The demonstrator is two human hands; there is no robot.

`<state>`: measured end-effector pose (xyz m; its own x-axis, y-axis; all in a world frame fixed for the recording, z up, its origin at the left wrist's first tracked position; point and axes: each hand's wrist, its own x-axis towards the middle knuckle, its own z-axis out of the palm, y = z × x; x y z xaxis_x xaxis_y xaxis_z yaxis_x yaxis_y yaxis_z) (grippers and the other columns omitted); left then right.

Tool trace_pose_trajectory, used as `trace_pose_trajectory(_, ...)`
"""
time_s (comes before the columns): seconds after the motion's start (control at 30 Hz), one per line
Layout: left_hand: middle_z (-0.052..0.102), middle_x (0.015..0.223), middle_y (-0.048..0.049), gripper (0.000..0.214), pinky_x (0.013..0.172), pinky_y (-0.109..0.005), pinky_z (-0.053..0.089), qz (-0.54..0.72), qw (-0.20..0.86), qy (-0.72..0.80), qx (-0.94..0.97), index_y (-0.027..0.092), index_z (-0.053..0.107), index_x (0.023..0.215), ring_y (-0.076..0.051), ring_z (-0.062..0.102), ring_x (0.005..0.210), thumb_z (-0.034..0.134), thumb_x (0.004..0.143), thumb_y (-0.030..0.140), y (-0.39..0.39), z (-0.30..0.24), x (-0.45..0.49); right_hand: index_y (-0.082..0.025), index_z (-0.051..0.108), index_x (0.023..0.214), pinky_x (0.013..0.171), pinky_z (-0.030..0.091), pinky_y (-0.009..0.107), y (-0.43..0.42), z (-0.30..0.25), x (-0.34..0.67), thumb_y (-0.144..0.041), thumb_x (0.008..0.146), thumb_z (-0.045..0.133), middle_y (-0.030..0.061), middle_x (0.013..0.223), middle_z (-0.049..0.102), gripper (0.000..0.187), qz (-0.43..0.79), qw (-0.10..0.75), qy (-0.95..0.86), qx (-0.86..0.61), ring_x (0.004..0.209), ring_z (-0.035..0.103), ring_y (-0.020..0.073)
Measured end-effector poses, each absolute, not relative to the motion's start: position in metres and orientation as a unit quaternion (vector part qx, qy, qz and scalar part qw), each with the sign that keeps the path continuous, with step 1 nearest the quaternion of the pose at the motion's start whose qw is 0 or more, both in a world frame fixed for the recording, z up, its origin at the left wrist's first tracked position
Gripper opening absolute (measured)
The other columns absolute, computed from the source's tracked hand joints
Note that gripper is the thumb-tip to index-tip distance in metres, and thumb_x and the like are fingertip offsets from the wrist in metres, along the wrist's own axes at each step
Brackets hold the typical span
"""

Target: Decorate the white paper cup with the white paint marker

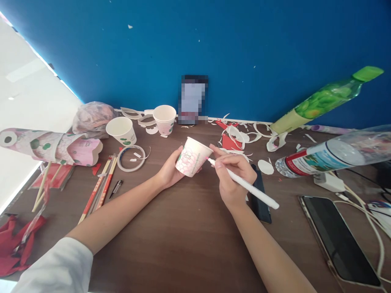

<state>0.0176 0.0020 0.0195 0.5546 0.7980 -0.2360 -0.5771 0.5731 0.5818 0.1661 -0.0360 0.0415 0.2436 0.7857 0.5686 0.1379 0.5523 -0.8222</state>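
Note:
Tilted above the middle of the table is a white paper cup point(192, 158) with pink flower print and green lettering. My left hand point(171, 169) wraps around its left side and underside, with some fingers hidden behind the cup. In my right hand point(233, 175) is a white marker point(250, 188), gripped like a pen. Its pink tip meets the cup's right side, close below the rim. Two stacked paper cups point(165, 118) stand behind, and another paper cup point(122, 131) is farther left, beside a roll of tape point(131, 158).
A phone point(193, 99) leans on the blue wall point(238, 53). Paper scraps point(238, 136) litter the back right, near a green bottle point(330, 97) and a water bottle point(324, 156). Another phone point(342, 240) lies front right. Chopsticks point(99, 183) and cut cups point(51, 146) are left.

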Motion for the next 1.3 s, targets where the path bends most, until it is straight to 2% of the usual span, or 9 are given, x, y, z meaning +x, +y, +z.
trace_pose_trajectory(0.17,0.072,0.094,-0.0146,0.044,0.076,-0.034,0.050,0.419,0.846,0.242,0.224,0.008,0.065,0.105,-0.022,0.067,0.077,0.050,0.086,0.045,0.000,0.023,0.015,-0.022,0.055,0.075,0.073,0.059,0.043,-0.036,0.038,0.164,-0.033,0.086,0.061,-0.0009,0.064,0.065,0.016,0.264,0.680,-0.527,-0.436,0.096,0.072,0.0290)
trace_pose_trajectory(0.37,0.071,0.090,-0.0102,0.033,0.078,-0.035,0.051,0.437,0.841,0.240,0.211,0.013,0.064,0.102,-0.021,0.068,0.076,0.052,0.086,0.040,0.000,0.021,0.014,-0.023,0.056,0.084,0.092,0.052,0.051,-0.033,0.042,0.165,-0.044,0.094,0.045,-0.0038,0.054,0.063,0.025,0.226,0.709,-0.516,-0.425,0.091,0.073,0.0248)
trace_pose_trajectory(0.6,0.071,0.095,-0.0153,0.039,0.082,-0.038,0.052,0.427,0.852,0.256,0.164,0.009,0.063,0.104,-0.023,0.068,0.079,0.048,0.086,0.040,0.002,0.025,0.015,-0.021,0.061,0.071,0.083,0.055,0.040,-0.031,0.034,0.170,-0.038,0.091,0.052,0.0015,0.072,0.072,0.027,0.115,0.650,-0.544,-0.519,0.088,0.073,0.0225)
trace_pose_trajectory(0.67,0.071,0.097,-0.0150,0.038,0.084,-0.039,0.051,0.434,0.848,0.259,0.160,0.009,0.063,0.106,-0.024,0.068,0.082,0.049,0.086,0.039,0.003,0.024,0.015,-0.021,0.064,0.072,0.081,0.055,0.039,-0.029,0.026,0.173,-0.039,0.091,0.052,0.0028,0.075,0.073,0.028,0.101,0.641,-0.555,-0.521,0.085,0.073,0.0220)
trace_pose_trajectory(0.77,0.071,0.095,-0.0153,0.044,0.087,-0.040,0.050,0.428,0.851,0.253,0.169,0.008,0.063,0.106,-0.025,0.068,0.084,0.051,0.083,0.045,0.003,0.021,0.015,-0.022,0.068,0.087,0.086,0.054,0.041,-0.025,0.010,0.179,-0.038,0.094,0.044,-0.0010,0.060,0.068,0.030,0.113,0.614,-0.602,-0.498,0.072,0.072,0.0196)
trace_pose_trajectory(0.83,0.071,0.090,-0.0128,0.041,0.088,-0.041,0.049,0.438,0.843,0.256,0.181,0.010,0.063,0.102,-0.025,0.068,0.082,0.057,0.080,0.044,0.002,0.019,0.014,-0.022,0.068,0.087,0.087,0.054,0.041,-0.021,0.001,0.182,-0.036,0.093,0.047,-0.0017,0.059,0.067,0.026,0.108,0.586,-0.621,-0.510,0.070,0.071,0.0190)
trace_pose_trajectory(0.97,0.070,0.085,-0.0077,0.033,0.088,-0.040,0.050,0.458,0.826,0.262,0.197,0.011,0.066,0.094,-0.021,0.067,0.081,0.075,0.068,0.030,0.000,0.016,0.015,-0.020,0.067,0.091,0.074,0.056,0.036,-0.017,-0.005,0.183,-0.029,0.089,0.053,0.0042,0.080,0.073,0.017,0.080,0.558,-0.617,-0.549,0.076,0.070,0.0197)
trace_pose_trajectory(1.07,0.070,0.088,-0.0071,0.038,0.087,-0.038,0.050,0.470,0.815,0.262,0.216,0.011,0.067,0.096,-0.019,0.065,0.080,0.080,0.063,0.026,-0.002,0.016,0.017,-0.021,0.067,0.095,0.081,0.055,0.040,-0.016,-0.003,0.181,-0.025,0.085,0.058,0.0071,0.090,0.073,0.014,0.061,0.565,-0.629,-0.530,0.084,0.069,0.0221)
trace_pose_trajectory(1.3,0.070,0.092,-0.0095,0.047,0.081,-0.032,0.046,0.494,0.766,0.299,0.283,0.013,0.064,0.099,-0.020,0.064,0.086,0.084,0.059,0.027,-0.005,0.021,0.021,-0.020,0.066,0.102,0.077,0.056,0.041,-0.021,-0.005,0.178,-0.020,0.086,0.052,0.0046,0.075,0.071,0.021,0.048,0.576,-0.645,-0.501,0.076,0.069,0.0211)
